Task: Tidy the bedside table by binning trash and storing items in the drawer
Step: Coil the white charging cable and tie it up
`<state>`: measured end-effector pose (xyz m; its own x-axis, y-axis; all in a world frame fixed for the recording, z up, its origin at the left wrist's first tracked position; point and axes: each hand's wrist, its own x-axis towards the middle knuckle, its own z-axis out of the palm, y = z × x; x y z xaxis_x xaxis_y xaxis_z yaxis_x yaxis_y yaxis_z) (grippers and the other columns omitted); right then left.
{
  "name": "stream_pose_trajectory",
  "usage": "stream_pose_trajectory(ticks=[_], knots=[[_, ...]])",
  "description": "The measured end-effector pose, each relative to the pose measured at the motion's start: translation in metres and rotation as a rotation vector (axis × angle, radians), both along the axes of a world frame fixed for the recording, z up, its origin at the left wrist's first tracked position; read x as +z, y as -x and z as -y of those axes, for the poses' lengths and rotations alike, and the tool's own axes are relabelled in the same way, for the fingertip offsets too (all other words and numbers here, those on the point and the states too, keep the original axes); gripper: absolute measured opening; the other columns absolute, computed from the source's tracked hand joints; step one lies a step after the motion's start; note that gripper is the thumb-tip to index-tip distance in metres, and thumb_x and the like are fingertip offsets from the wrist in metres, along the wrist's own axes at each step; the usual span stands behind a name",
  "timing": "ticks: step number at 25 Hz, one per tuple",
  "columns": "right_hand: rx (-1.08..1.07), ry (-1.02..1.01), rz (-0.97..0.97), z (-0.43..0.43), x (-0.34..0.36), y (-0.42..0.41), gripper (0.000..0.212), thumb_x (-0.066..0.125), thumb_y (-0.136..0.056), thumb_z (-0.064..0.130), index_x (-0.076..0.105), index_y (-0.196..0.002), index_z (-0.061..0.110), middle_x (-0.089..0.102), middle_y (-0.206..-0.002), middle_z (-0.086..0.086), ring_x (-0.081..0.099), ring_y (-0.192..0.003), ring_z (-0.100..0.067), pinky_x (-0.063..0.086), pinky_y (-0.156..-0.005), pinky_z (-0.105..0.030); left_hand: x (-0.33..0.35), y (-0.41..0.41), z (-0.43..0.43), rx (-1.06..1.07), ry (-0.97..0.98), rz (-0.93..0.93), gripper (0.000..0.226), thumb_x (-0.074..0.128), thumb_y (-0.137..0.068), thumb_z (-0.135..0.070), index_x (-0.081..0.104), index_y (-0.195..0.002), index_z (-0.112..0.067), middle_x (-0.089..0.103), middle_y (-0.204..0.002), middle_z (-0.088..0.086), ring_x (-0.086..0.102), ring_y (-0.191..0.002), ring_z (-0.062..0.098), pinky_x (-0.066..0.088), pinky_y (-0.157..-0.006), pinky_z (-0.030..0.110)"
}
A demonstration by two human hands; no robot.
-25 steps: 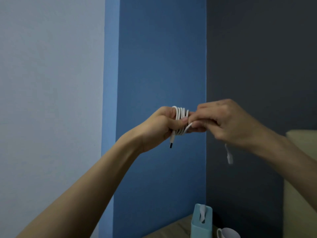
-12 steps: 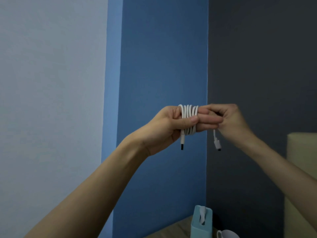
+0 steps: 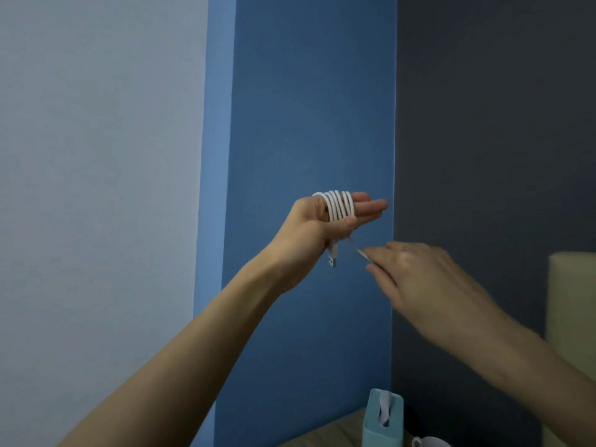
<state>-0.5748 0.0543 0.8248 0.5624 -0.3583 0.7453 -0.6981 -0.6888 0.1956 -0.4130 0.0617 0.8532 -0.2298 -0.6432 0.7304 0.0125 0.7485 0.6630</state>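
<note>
Cable point(image 3: 338, 206) coils round our left hand point(image 3: 306, 227), thumb clamping, for compact storing; right hand point(image 3: 419, 279) pinches its tail.

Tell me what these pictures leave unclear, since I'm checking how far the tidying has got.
Head view, cable: its free end is motion-blurred, the plug hidden by the right hand.
Head view, table: only a corner shows, cut by the bottom edge; nothing below or beside it is in frame.
Head view, mug: only its rim shows, cut by the same edge.
Head view, tissue box: base cut by that edge.
</note>
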Motion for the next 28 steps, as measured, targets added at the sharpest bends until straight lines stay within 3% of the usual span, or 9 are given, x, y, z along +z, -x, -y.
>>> stream_pose_trajectory(ticks=[4, 9, 12, 14, 16, 17, 22, 25, 28], knots=[[0.121, 0.316, 0.073, -0.006, 0.015, 0.01, 0.02, 0.06, -0.081, 0.027, 0.07, -0.07, 0.013, 0.063, -0.063, 0.0, 0.059, -0.057, -0.018, 0.041, -0.055, -0.025, -0.004, 0.0, -0.002, 0.105, 0.021, 0.101, 0.03, 0.043, -0.092, 0.011, 0.062, -0.103, -0.011, 0.073, -0.104, 0.004, 0.066, -0.105, 0.012, 0.047, -0.101, 0.023], [0.51, 0.075, 0.427, -0.004, 0.034, 0.017, 0.019, 0.079, -0.064, 0.03, 0.071, -0.068, 0.014, 0.065, -0.06, 0.005, 0.057, -0.057, -0.012, 0.042, -0.054, -0.017, -0.005, 0.005, -0.009, 0.087, 0.084, 0.237, 0.022, 0.045, -0.091, 0.011, 0.06, -0.099, -0.003, 0.067, -0.088, 0.012, 0.066, -0.09, 0.017, 0.05, -0.094, 0.021], [0.704, -0.185, 0.491, 0.012, 0.041, 0.014, 0.027, 0.071, -0.066, 0.047, 0.063, -0.073, 0.022, 0.066, -0.081, 0.003, 0.062, -0.073, -0.009, 0.047, -0.065, -0.016, -0.005, 0.007, -0.013, 0.04, 0.108, 0.317, 0.019, 0.044, -0.088, 0.004, 0.059, -0.086, -0.008, 0.065, -0.084, 0.011, 0.065, -0.089, 0.021, 0.046, -0.099, 0.028], [0.81, -0.413, 0.427, 0.022, 0.039, 0.009, 0.028, 0.063, -0.073, 0.054, 0.064, -0.089, 0.03, 0.064, -0.098, -0.017, 0.063, -0.079, -0.022, 0.048, -0.069, -0.016, -0.003, 0.009, -0.013, 0.032, 0.11, 0.361, 0.02, 0.044, -0.086, 0.003, 0.06, -0.081, -0.008, 0.065, -0.079, 0.009, 0.065, -0.086, 0.018, 0.047, -0.096, 0.028], [0.87, -0.592, 0.373, 0.025, 0.032, 0.003, 0.025, 0.05, -0.088, 0.041, 0.061, -0.107, 0.029, 0.063, -0.074, -0.03, 0.061, -0.066, -0.034, 0.047, -0.068, -0.015, -0.002, 0.012, -0.013, -0.017, 0.106, 0.396, 0.021, 0.044, -0.085, 0.006, 0.058, -0.077, -0.006, 0.064, -0.073, 0.009, 0.063, -0.078, 0.016, 0.048, -0.086, 0.021], [0.888, -0.627, 0.365, 0.023, 0.028, 0.001, 0.029, 0.04, -0.09, 0.034, 0.06, -0.11, 0.027, 0.062, -0.056, -0.02, 0.061, -0.057, -0.026, 0.046, -0.066, -0.014, -0.002, 0.012, -0.014, -0.066, 0.093, 0.399, 0.02, 0.043, -0.084, 0.008, 0.057, -0.077, -0.005, 0.063, -0.071, 0.01, 0.061, -0.075, 0.018, 0.047, -0.081, 0.019], [0.912, -0.531, 0.4, 0.014, 0.018, 0.001, 0.033, 0.032, -0.09, 0.026, 0.061, -0.103, 0.017, 0.066, -0.075, -0.003, 0.061, -0.067, -0.004, 0.045, -0.069, -0.01, 0.0, 0.004, -0.018, -0.275, 0.007, 0.405, 0.019, 0.041, -0.085, 0.013, 0.056, -0.094, 0.006, 0.067, -0.086, 0.015, 0.066, -0.076, 0.026, 0.049, -0.086, 0.028], [0.911, -0.531, 0.43, 0.013, 0.013, -0.002, 0.033, 0.036, -0.091, 0.028, 0.06, -0.108, 0.014, 0.063, -0.068, -0.024, 0.064, -0.06, -0.015, 0.048, -0.069, -0.013, -0.002, 0.004, -0.021, -0.201, -0.036, 0.343, 0.017, 0.041, -0.091, 0.001, 0.057, -0.086, 0.005, 0.065, -0.07, 0.01, 0.063, -0.061, 0.016, 0.049, -0.074, 0.022], [0.928, -0.514, 0.461, 0.013, 0.016, -0.002, 0.031, 0.046, -0.086, 0.03, 0.063, -0.111, 0.024, 0.068, -0.092, -0.009, 0.065, -0.092, -0.008, 0.046, -0.087, -0.019, -0.008, 0.006, -0.018, -0.131, -0.018, 0.279, 0.021, 0.038, -0.093, -0.007, 0.054, -0.08, 0.0, 0.054, -0.052, -0.004, 0.048, -0.049, 0.008, 0.041, -0.073, 0.031]])
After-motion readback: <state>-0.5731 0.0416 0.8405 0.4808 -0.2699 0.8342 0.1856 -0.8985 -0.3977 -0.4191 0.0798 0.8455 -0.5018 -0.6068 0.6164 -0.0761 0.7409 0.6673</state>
